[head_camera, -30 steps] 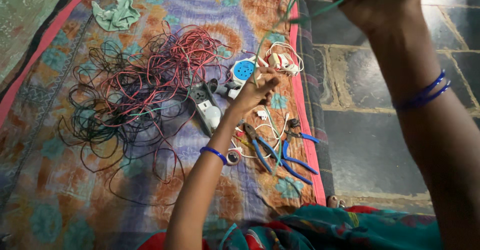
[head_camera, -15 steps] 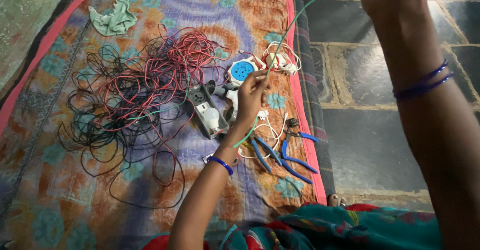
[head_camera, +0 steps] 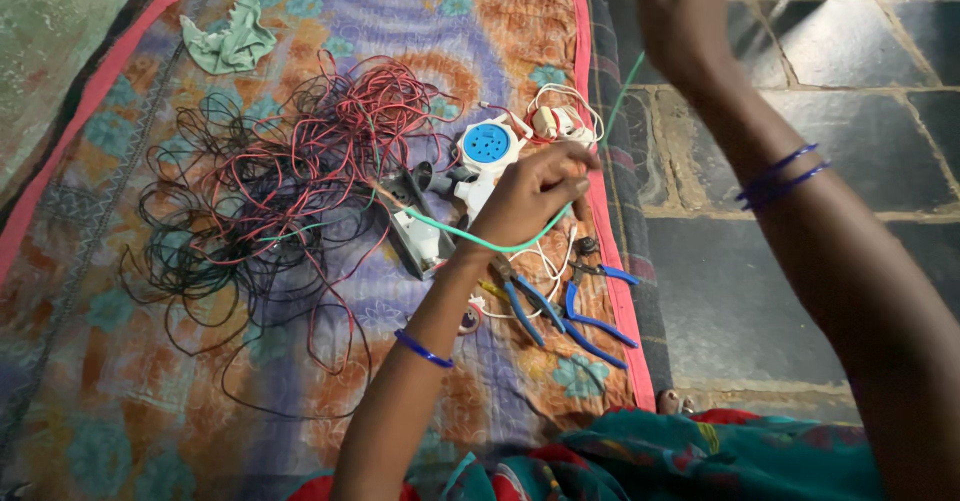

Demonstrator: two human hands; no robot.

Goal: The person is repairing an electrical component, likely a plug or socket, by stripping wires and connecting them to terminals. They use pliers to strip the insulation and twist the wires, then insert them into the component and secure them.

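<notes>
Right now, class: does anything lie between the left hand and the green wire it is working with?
Nothing visible does. The left hand is already pinching the green wire, which runs from the wire tangle up toward the raised right hand.

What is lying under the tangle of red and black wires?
Under the wire tangle lies a patterned cloth of orange, purple and teal. Anything small beneath the thickest part of the tangle is covered and cannot be seen.
</notes>
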